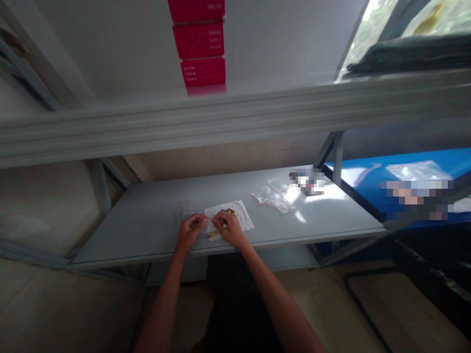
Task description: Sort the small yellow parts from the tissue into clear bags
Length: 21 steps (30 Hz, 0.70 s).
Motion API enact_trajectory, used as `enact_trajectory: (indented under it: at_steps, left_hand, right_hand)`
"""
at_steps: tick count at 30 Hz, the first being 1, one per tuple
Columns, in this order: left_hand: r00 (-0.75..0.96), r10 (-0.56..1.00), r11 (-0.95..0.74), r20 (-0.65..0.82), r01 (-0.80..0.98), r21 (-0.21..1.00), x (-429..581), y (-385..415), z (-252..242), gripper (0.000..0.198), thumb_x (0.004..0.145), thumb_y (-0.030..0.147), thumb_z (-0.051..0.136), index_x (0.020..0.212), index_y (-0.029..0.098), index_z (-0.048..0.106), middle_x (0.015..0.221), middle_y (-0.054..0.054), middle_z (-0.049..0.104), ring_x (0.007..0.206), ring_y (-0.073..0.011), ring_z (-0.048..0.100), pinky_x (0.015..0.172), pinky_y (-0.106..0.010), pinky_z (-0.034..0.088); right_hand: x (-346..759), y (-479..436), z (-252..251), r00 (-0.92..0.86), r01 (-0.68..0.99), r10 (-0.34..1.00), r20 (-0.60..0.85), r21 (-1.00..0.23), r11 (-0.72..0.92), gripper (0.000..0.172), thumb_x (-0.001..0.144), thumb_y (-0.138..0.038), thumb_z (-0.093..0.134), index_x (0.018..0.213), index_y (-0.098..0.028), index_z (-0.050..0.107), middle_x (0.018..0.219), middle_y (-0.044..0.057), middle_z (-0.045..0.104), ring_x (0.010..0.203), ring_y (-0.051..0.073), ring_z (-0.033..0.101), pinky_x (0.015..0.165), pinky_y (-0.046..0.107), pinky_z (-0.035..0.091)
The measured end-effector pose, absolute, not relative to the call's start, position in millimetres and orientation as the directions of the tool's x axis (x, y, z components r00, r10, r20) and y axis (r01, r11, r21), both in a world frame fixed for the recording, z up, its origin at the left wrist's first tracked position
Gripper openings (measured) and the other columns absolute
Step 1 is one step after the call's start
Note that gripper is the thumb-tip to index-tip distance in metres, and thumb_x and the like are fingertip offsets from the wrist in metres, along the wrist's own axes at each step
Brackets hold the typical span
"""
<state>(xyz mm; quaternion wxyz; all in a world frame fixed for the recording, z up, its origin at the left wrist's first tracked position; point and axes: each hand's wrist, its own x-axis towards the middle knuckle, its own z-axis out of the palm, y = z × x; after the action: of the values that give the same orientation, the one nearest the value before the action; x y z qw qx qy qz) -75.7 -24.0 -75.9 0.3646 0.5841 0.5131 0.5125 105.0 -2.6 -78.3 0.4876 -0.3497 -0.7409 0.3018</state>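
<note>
Both hands are close together over a white sheet or bag (pixel 243 215) near the grey table's front edge. My left hand (pixel 191 228) is at the sheet's left side, its fingertips pinched together. My right hand (pixel 227 226) is over the sheet, with thumb and finger pinched close to the left fingertips. What lies between the fingertips is too small to make out. Small yellow and dark pieces (pixel 231 212) lie on the sheet just behind my right hand, and a small yellow piece (pixel 211 235) is between and below the hands. Clear plastic bags (pixel 184 208) lie behind my left hand.
More clear plastic bags (pixel 274 196) lie on the grey table (pixel 147 220), right of the hands, with a blurred item behind them. A grey shelf beam (pixel 221 117) crosses above, and red boxes (pixel 198 41) are beyond it. At right stands a blue table (pixel 364 171) with a blurred patch.
</note>
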Motion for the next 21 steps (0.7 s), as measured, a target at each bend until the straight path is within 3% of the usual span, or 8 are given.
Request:
enact_trajectory:
  at_steps: [6, 11, 16, 21]
  left_hand:
    - [-0.067, 0.965, -0.222, 0.255, 0.318, 0.922, -77, -22, -79, 0.030, 0.082, 0.046, 0.070, 0.079, 0.017, 0.072, 0.076, -0.003, 0.069, 0.073, -0.0173, 0.061, 0.070, -0.027, 0.049]
    - [-0.145, 0.956, -0.208, 0.254, 0.275, 0.939, -79, -18, -87, 0.031, 0.080, 0.048, 0.071, 0.081, 0.017, 0.071, 0.075, -0.002, 0.067, 0.069, -0.0157, 0.059, 0.065, -0.025, 0.047]
    - [-0.082, 0.966, -0.215, 0.244, 0.266, 0.940, -78, -18, -87, 0.031, 0.082, 0.049, 0.070, 0.088, 0.019, 0.072, 0.084, -0.003, 0.069, 0.079, -0.0168, 0.063, 0.074, -0.026, 0.050]
    - [-0.025, 0.973, -0.215, 0.231, 0.282, 0.935, -78, -20, -82, 0.029, 0.083, 0.047, 0.070, 0.081, 0.018, 0.070, 0.080, -0.002, 0.069, 0.079, -0.0170, 0.063, 0.075, -0.026, 0.050]
  right_hand:
    - [103, -2, -80, -0.286, 0.251, 0.838, 0.464, -0.808, 0.533, 0.025, 0.095, -0.036, 0.060, 0.080, -0.018, 0.070, 0.073, 0.003, 0.067, 0.064, 0.014, 0.054, 0.063, 0.024, 0.037]
    - [103, -1, -82, -0.257, 0.243, 0.858, 0.445, -0.829, 0.503, 0.023, 0.095, -0.032, 0.058, 0.080, -0.018, 0.069, 0.071, 0.002, 0.067, 0.064, 0.014, 0.055, 0.063, 0.024, 0.037]
    - [105, -2, -80, -0.267, 0.243, 0.837, 0.478, -0.807, 0.539, 0.021, 0.095, -0.029, 0.056, 0.080, -0.018, 0.066, 0.068, 0.000, 0.060, 0.063, 0.013, 0.051, 0.062, 0.024, 0.035]
    - [105, -3, -76, -0.330, 0.199, 0.819, 0.469, -0.814, 0.546, 0.020, 0.094, -0.027, 0.055, 0.080, -0.018, 0.065, 0.072, 0.001, 0.063, 0.065, 0.013, 0.053, 0.063, 0.024, 0.036]
